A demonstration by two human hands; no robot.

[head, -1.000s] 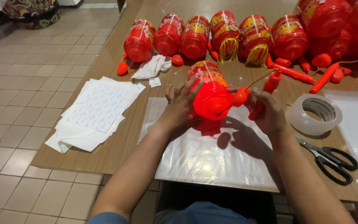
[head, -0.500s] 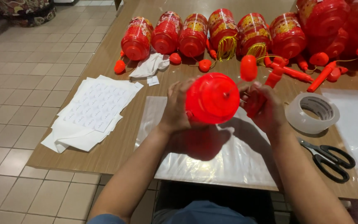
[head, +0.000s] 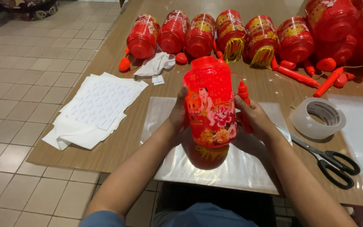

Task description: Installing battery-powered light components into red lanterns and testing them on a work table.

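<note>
A red cylindrical paper lantern [head: 209, 105] with a printed child and flowers is held upright in front of me, above a clear plastic sheet [head: 215, 168]. My left hand [head: 178, 112] grips its left side. My right hand [head: 255, 118] grips its right side, with a red stick handle [head: 243, 93] against the fingers. A wooden table [head: 122, 138] lies below.
Several red lanterns [head: 202, 35] lie in a row at the table's far edge with loose red caps and sticks [head: 299, 75]. White sticker sheets [head: 93, 107] sit left. A tape roll [head: 319, 117] and black scissors [head: 332, 164] lie right. Tiled floor to the left.
The lantern has been turned from pointing its round end at me to standing upright, showing its printed side. Both hands stayed on it and shifted slightly nearer.
</note>
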